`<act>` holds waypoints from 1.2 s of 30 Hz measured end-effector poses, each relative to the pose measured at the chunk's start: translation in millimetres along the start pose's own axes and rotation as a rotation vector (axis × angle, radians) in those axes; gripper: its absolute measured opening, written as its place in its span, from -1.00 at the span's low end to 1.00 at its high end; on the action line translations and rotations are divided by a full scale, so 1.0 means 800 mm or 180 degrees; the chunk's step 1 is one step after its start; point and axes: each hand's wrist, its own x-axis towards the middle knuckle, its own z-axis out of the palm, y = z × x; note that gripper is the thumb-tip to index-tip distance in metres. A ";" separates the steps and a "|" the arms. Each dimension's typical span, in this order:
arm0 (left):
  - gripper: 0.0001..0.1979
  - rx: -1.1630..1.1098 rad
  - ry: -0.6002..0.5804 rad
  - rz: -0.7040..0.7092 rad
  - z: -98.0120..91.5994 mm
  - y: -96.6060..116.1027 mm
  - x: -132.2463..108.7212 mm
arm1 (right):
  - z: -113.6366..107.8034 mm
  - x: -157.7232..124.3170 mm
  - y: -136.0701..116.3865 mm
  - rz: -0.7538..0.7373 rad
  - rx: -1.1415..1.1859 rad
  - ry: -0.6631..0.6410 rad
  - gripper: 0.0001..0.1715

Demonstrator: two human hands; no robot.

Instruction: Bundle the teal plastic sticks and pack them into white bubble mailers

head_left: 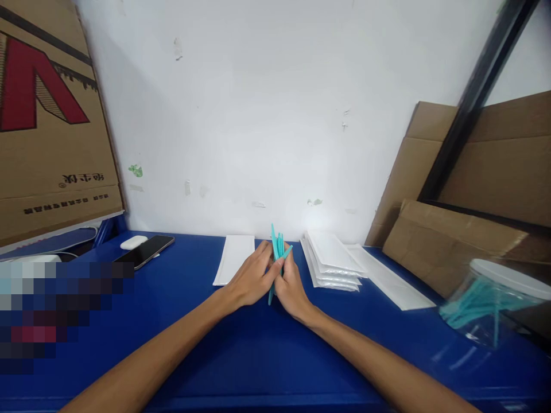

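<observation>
Both hands meet over the middle of the blue table, around a small bunch of thin teal plastic sticks (pixel 276 244). My left hand (pixel 255 276) is closed, its thumb pressed on the bunch. Opposite it, my right hand (pixel 293 288) wraps its fingers about the same sticks. Their upper ends fan out above the fingers and one tip pokes out below; their exact kind does not show. Behind my left hand lies a single white padded envelope (pixel 236 255). A stack of white padded envelopes (pixel 333 255) sits right of my right hand.
At the right stands a clear jar (pixel 477 330) with a white lid, holding more teal sticks. Another white envelope (pixel 398 281) lies slanted beside the stack. A phone (pixel 148 251) and a white case (pixel 134 242) are at the left. Cardboard (pixel 447 246) leans at the right.
</observation>
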 end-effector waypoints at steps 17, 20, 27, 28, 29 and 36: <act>-0.38 -0.3507 -0.1071 -0.1506 0.014 0.000 -0.001 | -0.017 0.019 -0.015 0.0899 0.0729 0.0578 -0.40; -0.30 -0.3183 -0.1127 -0.1633 0.017 0.000 0.000 | -0.016 0.020 -0.018 0.1022 0.0483 0.0292 -0.40; -0.93 -0.2508 -0.0858 -0.1784 0.036 -0.012 -0.004 | -0.022 0.028 -0.010 0.0542 -0.0837 -0.0034 -0.65; -0.94 -0.2461 -0.0861 -0.1791 0.036 -0.013 -0.004 | -0.024 0.028 -0.007 0.0522 -0.0910 -0.0101 -0.67; -0.92 -0.2412 -0.0865 -0.1798 0.035 -0.014 -0.005 | -0.025 0.028 -0.005 0.0544 -0.0901 -0.0173 -0.66; -0.95 -0.2349 -0.0685 -0.1963 0.025 -0.017 -0.003 | -0.020 0.021 -0.004 0.0894 -0.0281 -0.0493 -0.62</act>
